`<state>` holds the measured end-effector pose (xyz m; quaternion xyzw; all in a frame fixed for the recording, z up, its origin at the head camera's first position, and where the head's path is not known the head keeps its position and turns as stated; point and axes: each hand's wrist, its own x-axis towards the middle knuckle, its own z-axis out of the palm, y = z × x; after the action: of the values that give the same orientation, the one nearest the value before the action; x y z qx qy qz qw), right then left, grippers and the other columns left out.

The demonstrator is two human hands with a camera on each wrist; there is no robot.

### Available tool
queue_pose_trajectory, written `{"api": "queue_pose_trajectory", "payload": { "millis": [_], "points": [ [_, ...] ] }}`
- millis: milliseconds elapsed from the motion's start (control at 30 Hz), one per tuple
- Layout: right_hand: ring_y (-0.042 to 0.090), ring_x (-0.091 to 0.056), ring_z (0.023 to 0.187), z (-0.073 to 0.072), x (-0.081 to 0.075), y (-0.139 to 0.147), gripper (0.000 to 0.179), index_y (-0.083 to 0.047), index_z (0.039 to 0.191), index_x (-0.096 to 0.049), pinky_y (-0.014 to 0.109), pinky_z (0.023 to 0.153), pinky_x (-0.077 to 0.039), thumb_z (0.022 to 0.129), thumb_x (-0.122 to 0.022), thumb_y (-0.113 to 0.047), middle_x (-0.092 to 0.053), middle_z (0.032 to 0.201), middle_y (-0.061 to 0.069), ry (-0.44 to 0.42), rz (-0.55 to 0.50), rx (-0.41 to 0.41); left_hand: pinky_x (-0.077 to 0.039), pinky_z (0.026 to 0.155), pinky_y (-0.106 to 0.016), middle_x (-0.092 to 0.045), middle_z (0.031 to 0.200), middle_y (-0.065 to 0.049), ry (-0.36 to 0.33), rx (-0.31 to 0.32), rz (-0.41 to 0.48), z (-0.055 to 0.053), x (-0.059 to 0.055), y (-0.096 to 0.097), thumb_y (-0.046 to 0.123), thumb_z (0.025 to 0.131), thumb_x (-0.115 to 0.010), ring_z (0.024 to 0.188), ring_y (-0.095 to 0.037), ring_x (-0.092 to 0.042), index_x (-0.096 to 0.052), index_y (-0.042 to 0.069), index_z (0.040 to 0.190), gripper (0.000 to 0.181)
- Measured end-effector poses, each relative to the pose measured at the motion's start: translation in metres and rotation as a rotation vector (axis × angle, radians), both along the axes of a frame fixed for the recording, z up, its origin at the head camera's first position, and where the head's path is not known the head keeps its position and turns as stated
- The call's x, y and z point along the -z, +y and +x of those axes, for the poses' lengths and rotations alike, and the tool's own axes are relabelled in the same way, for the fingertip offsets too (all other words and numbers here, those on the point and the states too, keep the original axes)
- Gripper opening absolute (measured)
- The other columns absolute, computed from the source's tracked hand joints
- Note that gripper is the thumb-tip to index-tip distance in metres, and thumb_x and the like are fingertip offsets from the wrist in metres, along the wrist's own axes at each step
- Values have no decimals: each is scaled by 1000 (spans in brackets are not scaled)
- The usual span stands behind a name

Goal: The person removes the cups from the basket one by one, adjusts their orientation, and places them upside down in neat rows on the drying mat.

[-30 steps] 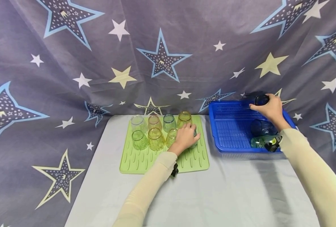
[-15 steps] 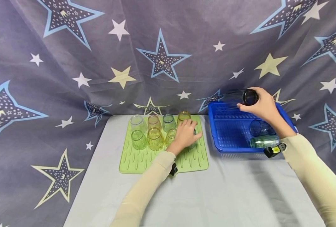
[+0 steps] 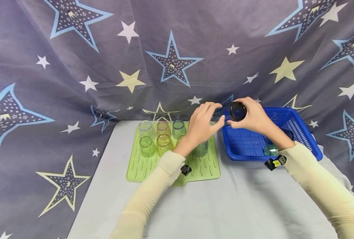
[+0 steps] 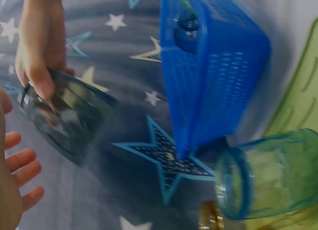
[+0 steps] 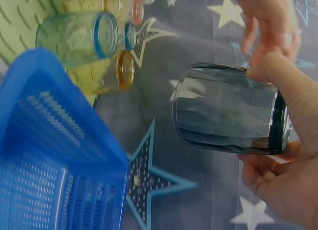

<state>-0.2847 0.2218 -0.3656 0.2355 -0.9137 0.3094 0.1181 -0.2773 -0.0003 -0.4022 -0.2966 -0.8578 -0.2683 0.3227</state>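
Over the basket's left end, my right hand [image 3: 253, 114] holds a dark smoky drinking glass [image 5: 228, 108] on its side, thumb and fingers round the base end. My left hand [image 3: 202, 124] is raised beside the other end of that glass, fingers extended and spread; in the left wrist view its fingers [image 4: 25, 165] are apart from the glass. Below the left hand, several coloured glasses stand base up in two rows on a green drying mat [image 3: 139, 174]. Among them are a green glass [image 3: 147, 146], a yellow glass [image 3: 164, 144] and a blue-green glass [image 3: 201, 149].
A blue plastic basket [image 3: 229, 146] sits right of the mat on the white-covered table [image 3: 224, 205]. Inside it lie a dark glass [image 3: 288, 133] and a light green glass [image 3: 271, 150], partly behind my right arm. A star-patterned curtain [image 3: 171, 96] hangs behind.
My right hand has carried the dark glass leftward from above the basket. My left hand has risen off the glasses on the mat and moved right, towards the dark glass.
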Motion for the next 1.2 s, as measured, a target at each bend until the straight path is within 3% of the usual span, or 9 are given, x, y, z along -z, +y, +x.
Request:
{"api": "queue_pose_trajectory", "payload": {
  "millis": [133,333,433,733,900,1067,1200],
  "points": [
    [37,-60,99,4,2,-14,73,7,130,-59,55,82,-55,70,-89,-20,-62,115,24,-7,42,-44,-53,94,-31,-67,121,-1,-10,18,-55,5,-12,5,41,94,-67,109,-17,-64,-66,15,127,42],
    [32,-56,90,9,2,-32,73,8,127,-60,49,78,-55,68,-90,-22,-60,104,20,-7,123,-93,-55,93,-31,-66,121,-2,-91,0,-124,8,-21,10,44,91,-71,109,-19,-63,-66,15,127,46],
    [31,-53,87,12,0,-38,71,8,124,-62,47,77,-53,67,-90,-22,-60,99,19,-5,155,-106,-57,89,-31,-67,118,-1,-151,-39,-133,10,-23,12,44,88,-73,107,-18,-64,-66,15,124,46],
    [32,-55,94,21,-6,-48,75,9,124,-63,49,86,-52,66,-92,-29,-61,106,20,-25,220,-110,-61,80,-36,-72,113,-2,-333,-139,-203,15,-32,13,44,83,-76,98,-20,-71,-67,13,127,54],
    [32,-55,95,22,-4,-52,74,6,127,-62,48,85,-52,69,-91,-29,-62,109,20,-39,185,-105,-60,73,-37,-76,99,-4,-359,-118,-191,14,-39,9,43,82,-77,84,-23,-73,-71,13,114,44],
    [31,-55,95,21,0,-54,71,4,127,-63,48,83,-53,67,-91,-23,-61,105,18,-16,74,-105,-58,68,-34,-74,88,-5,-329,-80,-144,15,-43,3,40,85,-73,76,-22,-71,-71,12,100,32],
    [32,-56,99,21,4,-56,74,5,126,-65,50,86,-51,62,-94,-21,-64,107,18,52,-18,-111,-59,75,-38,-74,99,-8,-317,-83,-134,16,-43,1,41,88,-65,85,-24,-72,-71,9,109,38]
  ]
}}
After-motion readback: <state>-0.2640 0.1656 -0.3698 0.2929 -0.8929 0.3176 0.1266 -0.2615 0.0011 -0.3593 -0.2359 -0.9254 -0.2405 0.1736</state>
